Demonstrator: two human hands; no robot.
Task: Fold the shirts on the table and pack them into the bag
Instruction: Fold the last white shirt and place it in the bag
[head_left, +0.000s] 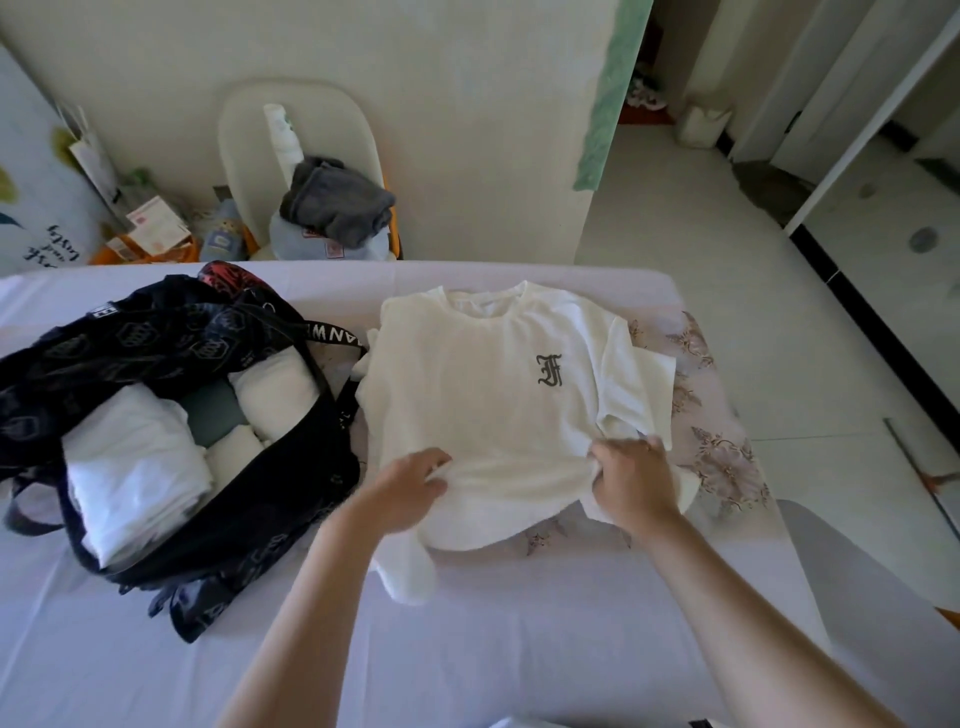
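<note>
A white T-shirt (493, 395) with a dark letter F on its chest lies face up on the table, collar pointing away from me. My left hand (410, 486) pinches its lower hem on the left. My right hand (631, 478) is closed on bunched fabric at the hem's right side. To the left sits an open black patterned bag (171, 332), with several folded white shirts (135, 467) inside it.
The table (467, 649) wears a pale lilac cloth, with a floral cloth (722, 457) under the shirt's right side. Behind the table stands a chair (244, 140) holding dark grey clothes (337, 200). The table's right edge drops to tiled floor (727, 260).
</note>
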